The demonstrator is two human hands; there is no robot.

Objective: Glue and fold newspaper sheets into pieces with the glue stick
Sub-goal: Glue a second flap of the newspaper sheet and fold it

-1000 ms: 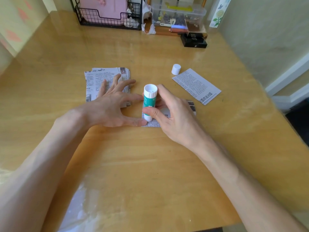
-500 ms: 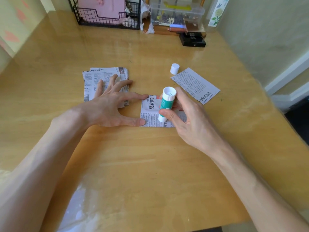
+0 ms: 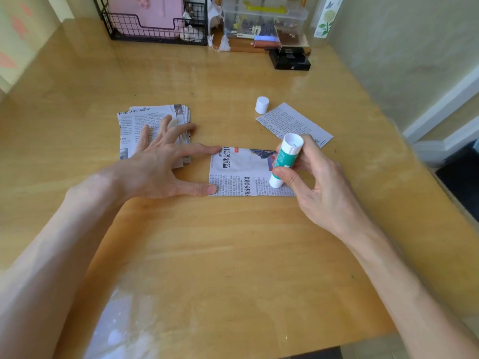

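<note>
Newsprint sheet flat on desk, gluing under way, fold not yet made. Left hand, fingers spread straight, pins sheet's left edge. Right hand, fingers wrapped round glue stick, tip on sheet's right part. Left of sheet: stack, apparently finished pieces. Beyond sheet: cap, spare sheet.

Domestic room, home desk corner. Evidence: varnished wooden desk against painted walls; black wire organiser holding a pink folder; clear plastic box of small oddments; white skirting board.
</note>
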